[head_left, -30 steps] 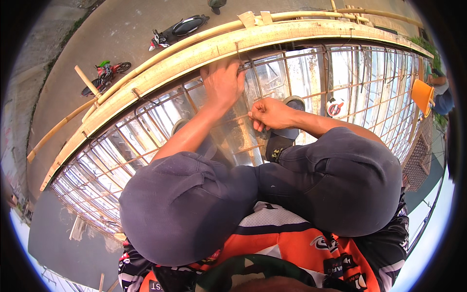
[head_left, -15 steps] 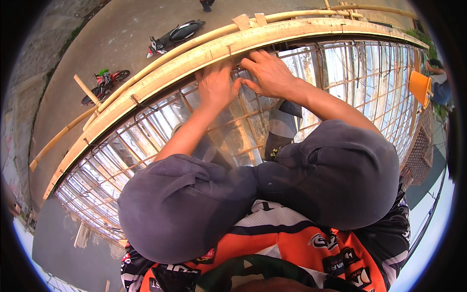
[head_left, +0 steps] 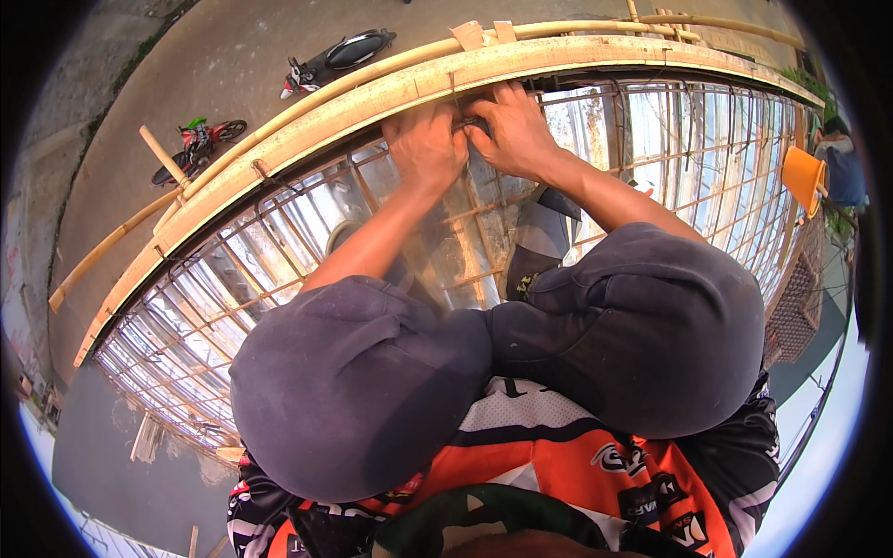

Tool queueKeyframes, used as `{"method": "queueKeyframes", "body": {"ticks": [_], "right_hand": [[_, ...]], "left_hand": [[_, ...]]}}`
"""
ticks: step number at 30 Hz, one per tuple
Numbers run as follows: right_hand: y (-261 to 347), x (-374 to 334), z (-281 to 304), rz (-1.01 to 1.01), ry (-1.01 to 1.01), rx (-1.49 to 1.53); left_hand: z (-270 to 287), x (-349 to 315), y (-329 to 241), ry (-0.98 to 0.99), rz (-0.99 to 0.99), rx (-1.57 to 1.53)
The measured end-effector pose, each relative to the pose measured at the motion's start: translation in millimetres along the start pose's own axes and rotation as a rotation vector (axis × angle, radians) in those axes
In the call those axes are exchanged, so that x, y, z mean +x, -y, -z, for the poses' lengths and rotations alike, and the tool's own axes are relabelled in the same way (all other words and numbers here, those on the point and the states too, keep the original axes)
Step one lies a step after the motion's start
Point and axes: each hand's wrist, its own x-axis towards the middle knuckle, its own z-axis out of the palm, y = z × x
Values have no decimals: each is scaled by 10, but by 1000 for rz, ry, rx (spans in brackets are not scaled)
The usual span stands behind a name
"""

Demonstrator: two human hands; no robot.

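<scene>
Both my hands are together at the inner side of a long pale wooden board that edges a steel bar mesh. My left hand is closed, its fingers curled down by the board with their tips hidden. Right beside it my right hand is closed too, thumb bent in towards the left thumb. A dark thin piece, perhaps a bar end, shows between the thumbs. What the fingers grip is mostly hidden. Under the mesh lie shiny corrugated metal sheets. My boot stands on it between my bent knees.
A bamboo pole runs outside the board, above a paved ground with two parked motorbikes. To the right an orange bucket stands near another person. Short bar hooks stick up along the board.
My hands have drawn closer together, and the right thumb and fingers have bent inwards. The view has shifted slightly. A person's foot at the top edge has nearly left the picture.
</scene>
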Motion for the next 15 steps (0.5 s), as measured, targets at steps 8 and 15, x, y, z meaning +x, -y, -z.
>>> {"method": "queueKeyframes", "body": {"ticks": [8,15], "right_hand": [[42,41,-70,-134,-16,90],[132,-36,-116,-135,-154,148]], "left_hand": [[92,46,27,104,23,6],[353,-33,-26,64,27,-94]]}}
